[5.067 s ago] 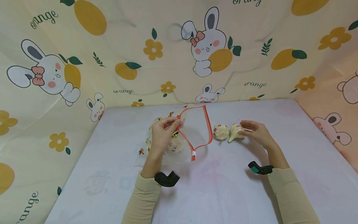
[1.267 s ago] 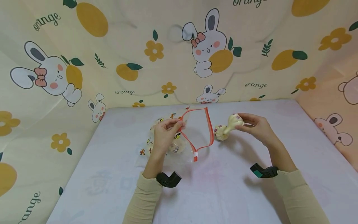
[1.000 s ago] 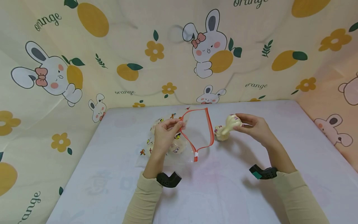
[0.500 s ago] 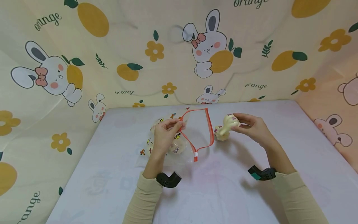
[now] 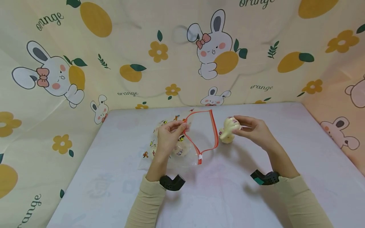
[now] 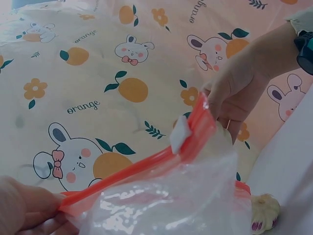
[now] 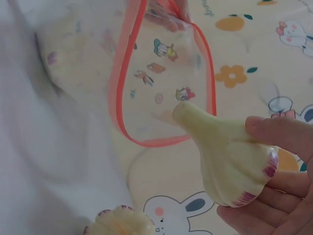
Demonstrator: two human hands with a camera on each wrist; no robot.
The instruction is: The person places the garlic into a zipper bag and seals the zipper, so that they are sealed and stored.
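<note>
One garlic bulb (image 7: 230, 159) aloft, a second bulb (image 7: 120, 223) on the desk (image 5: 216, 196)

I count two bulbs outside my one clear bag (image 5: 214, 128). My right hand (image 5: 253, 128) holds the first between thumb and fingers, just beside the bag's red-rimmed mouth. My left hand (image 5: 169, 134) pinches that rim, thumb against fingers. Pale shapes (image 5: 181, 148) show through the plastic, too veiled for me to count. From my head, the held bulb overlaps the other; my right wrist's view shows the two apart, the held one's stem pointing towards the opening. My left wrist's view has it mostly hidden behind the bag, with the zip's white slider (image 6: 181, 133) seen close.
</note>
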